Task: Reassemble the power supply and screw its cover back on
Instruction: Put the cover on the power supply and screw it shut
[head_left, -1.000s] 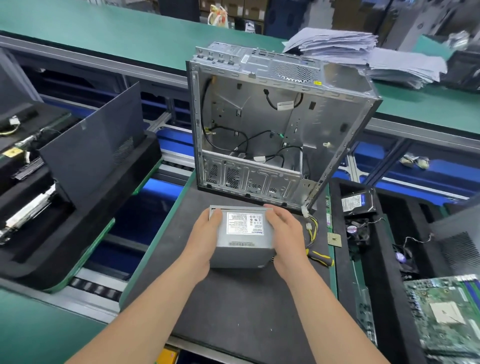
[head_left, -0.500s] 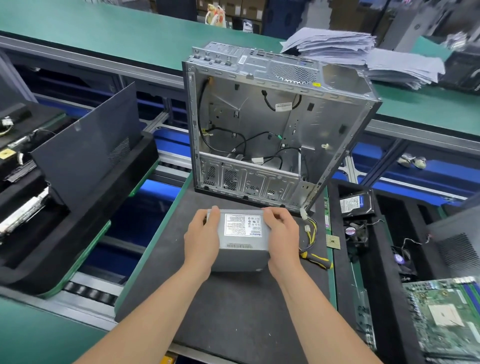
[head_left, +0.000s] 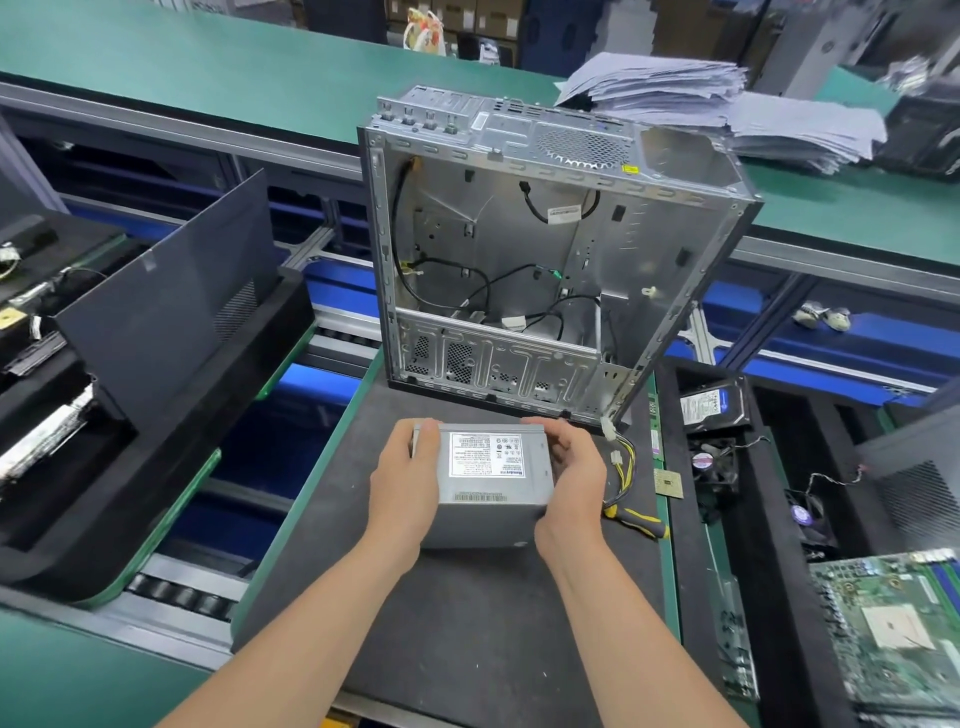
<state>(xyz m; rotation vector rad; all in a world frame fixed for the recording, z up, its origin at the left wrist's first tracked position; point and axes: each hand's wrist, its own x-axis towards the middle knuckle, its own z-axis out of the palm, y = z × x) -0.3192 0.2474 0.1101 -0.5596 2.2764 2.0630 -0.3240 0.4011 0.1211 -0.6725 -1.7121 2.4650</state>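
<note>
1. Head view, centre: the person holds the power supply (head_left: 493, 467), a grey metal box with a white label facing up, between both hands in the lower middle of the frame.
2. The left hand (head_left: 410, 483) grips the left side of the box, with the thumb curled onto the top near the label.
3. The right hand (head_left: 571, 478) grips the right side, and its fingers curl over the far top corner.
4. It cannot be told if the box rests on the black mat (head_left: 467, 634) or is a little above it.
5. A bundle of yellow and black wires (head_left: 626, 462) comes out at the right of the box, just beside the right hand.
6. A screwdriver (head_left: 641, 521) with a yellow and black handle lies on the mat, right of the right wrist.
7. Above the hands, the open computer case (head_left: 613, 260) stands upright on the far end of the mat, with loose black cables inside.
8. At the left of the frame, a dark side panel (head_left: 166, 306) leans in a black foam tray.
9. At the right, a hard drive (head_left: 711, 405) and a small fan (head_left: 714, 465) lie in another tray, and a green motherboard (head_left: 893, 623) is in the lower right corner.
</note>
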